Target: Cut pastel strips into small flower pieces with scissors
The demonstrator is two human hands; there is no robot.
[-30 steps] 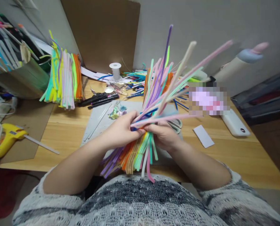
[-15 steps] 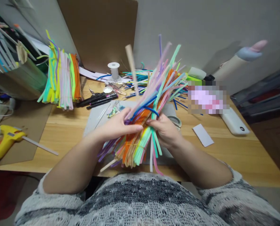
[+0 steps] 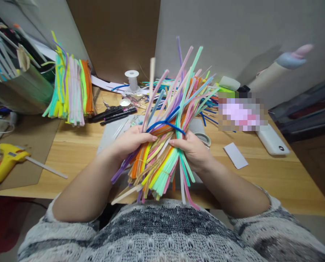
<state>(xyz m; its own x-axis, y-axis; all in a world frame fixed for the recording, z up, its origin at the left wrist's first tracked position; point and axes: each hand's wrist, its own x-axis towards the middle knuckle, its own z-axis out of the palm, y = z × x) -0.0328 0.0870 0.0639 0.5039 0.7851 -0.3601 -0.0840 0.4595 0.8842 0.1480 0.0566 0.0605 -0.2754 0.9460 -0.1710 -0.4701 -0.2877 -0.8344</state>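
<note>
L hand (image 3: 131, 142) has shifted left vs. a moment ago & the bunch of pipe cleaners (image 3: 164, 143) has fanned wider, so the colours are prob. easier to pick apart; that hand's curled round the L side, thumb in front, other fingers mostly hidden. Bunch is held mid-scene over the grey mat (image 3: 104, 143) & table's (image 3: 77, 145) near edge: purple at L, then orange, tan, yellow, mint, ends uneven, bent blue pipe cleaner (image 3: 165, 122) across it. R hand (image 3: 192, 151) grips R side likewise, far fingers out of sight.
</note>
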